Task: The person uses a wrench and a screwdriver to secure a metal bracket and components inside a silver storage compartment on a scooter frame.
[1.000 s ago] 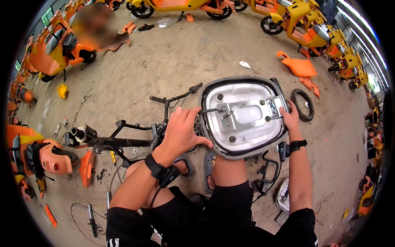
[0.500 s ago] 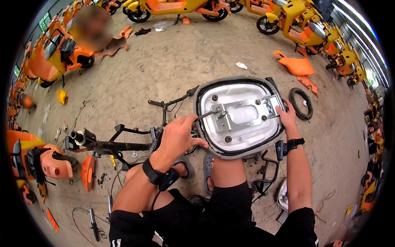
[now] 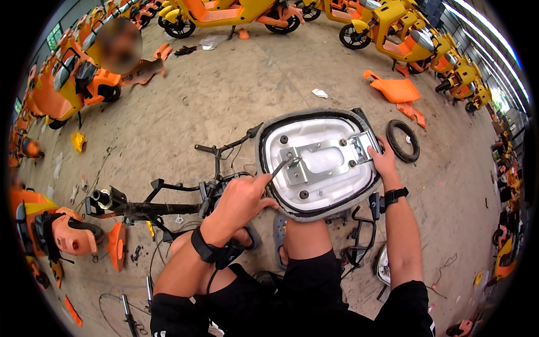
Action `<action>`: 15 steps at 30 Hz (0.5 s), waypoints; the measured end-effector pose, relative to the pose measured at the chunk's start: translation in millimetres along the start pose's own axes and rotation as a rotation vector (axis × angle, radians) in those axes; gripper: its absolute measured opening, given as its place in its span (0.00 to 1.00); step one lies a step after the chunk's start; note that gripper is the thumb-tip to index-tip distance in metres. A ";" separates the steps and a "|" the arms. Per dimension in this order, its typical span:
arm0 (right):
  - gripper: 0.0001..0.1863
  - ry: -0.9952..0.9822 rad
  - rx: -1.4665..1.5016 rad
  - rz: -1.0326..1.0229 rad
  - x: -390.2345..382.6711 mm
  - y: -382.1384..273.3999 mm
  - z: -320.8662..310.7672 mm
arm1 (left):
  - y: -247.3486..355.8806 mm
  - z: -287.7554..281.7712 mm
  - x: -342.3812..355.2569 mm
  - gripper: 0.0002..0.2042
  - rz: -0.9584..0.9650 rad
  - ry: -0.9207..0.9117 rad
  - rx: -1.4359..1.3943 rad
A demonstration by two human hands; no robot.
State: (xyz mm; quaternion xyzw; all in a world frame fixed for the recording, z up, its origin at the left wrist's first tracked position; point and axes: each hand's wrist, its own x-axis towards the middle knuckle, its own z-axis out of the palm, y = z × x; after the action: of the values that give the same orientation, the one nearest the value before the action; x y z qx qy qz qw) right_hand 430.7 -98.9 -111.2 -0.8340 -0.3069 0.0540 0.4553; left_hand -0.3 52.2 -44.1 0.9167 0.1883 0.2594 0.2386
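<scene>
A scooter seat point(image 3: 331, 135) lies underside up over my knees, with a white plastic base and a dark, grey-edged rim. On the base sits a silver metal bracket point(image 3: 306, 175) with a folded hinge plate point(image 3: 362, 147) at its right end. My left hand point(image 3: 241, 199) is closed on a thin dark wrench point(image 3: 281, 167), whose far end meets a bolt at the bracket's left part. Most of the wrench's handle is hidden in the fingers. My right hand point(image 3: 383, 160) grips the seat's right edge, thumb by the hinge plate.
A bare black scooter frame point(image 3: 163, 208) lies on the concrete to the left. A tire point(image 3: 403, 140) and an orange body panel point(image 3: 396, 89) lie beyond the seat on the right. Yellow-orange scooters point(image 3: 224, 14) stand in rows around; a person is at the far left.
The wrench has swung round the bolt, its hand end coming nearer me, and my left hand has moved with it. My right hand keeps its grip. The whole view has shifted slightly.
</scene>
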 end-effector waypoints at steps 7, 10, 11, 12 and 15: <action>0.32 0.036 -0.110 -0.038 0.2 6.1 0.8 | -0.3 -5.4 0.5 0.27 -0.018 -0.023 -0.124; 0.32 0.029 -0.100 -0.006 -4.9 -1.3 -0.1 | 4.4 -16.9 5.3 0.26 -0.184 -0.082 -0.267; 0.32 0.027 -0.085 0.009 -3.2 -2.2 -1.1 | 8.3 -20.1 9.4 0.26 -0.248 -0.097 -0.288; 0.32 0.023 -0.053 0.043 -3.4 -4.2 -1.0 | 11.1 -21.5 11.6 0.23 -0.317 -0.085 -0.332; 0.32 0.028 -0.049 0.038 -7.5 -13.5 0.6 | 6.1 -16.9 14.1 0.20 -0.362 -0.079 -0.305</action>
State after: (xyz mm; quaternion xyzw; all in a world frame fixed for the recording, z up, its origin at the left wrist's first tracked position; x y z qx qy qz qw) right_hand 418.2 -97.3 -102.3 -0.8512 -0.2860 0.0435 0.4379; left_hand 2.7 59.6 -22.7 0.8308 0.2987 0.2018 0.4241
